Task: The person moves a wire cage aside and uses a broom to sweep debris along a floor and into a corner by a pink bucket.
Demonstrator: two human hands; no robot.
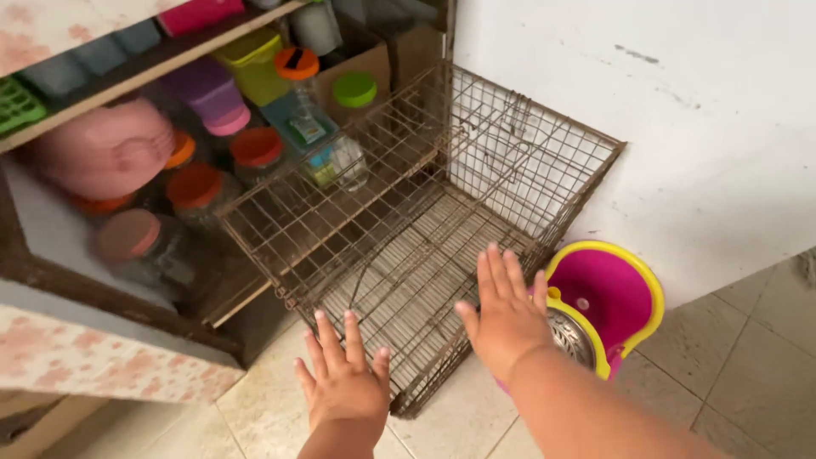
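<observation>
Item 1. Left hand [344, 382], lowest in view: flat, fingers spread and pointing forward, holding nothing, hovering at the near corner of the cage. Whether the fingertips touch the wire cannot be told.

Item 2. Right hand [506, 310]: also flat and empty, fingers together and stretched over the near right edge of the cage; contact cannot be told. Judged from the spread, the two hands are set one to each side of the open front, as suits taking hold of a wide frame.

Item 3. Rusty brown wire-mesh cage [425, 229], box-shaped: stands on the pale tiled floor [748, 374], in the corner between the white wall [680, 110] and the shelf unit. Its upper panel stands tilted open, and nothing shows inside. The wire is thin, discoloured and slightly bent in places.

Item 4. Pink plastic bucket with yellow rim [612, 297]: just beside the cage on the right, against the wall, with a perforated metal strainer part at its mouth.

Item 5. Dark wooden shelf [110, 297] to the left behind the cage: clear jars with orange lids [195, 187], a green-lidded container [354, 89], a purple tub [208, 89] and a pink rounded plastic vessel [106, 149], stored close together and blurred.
</observation>
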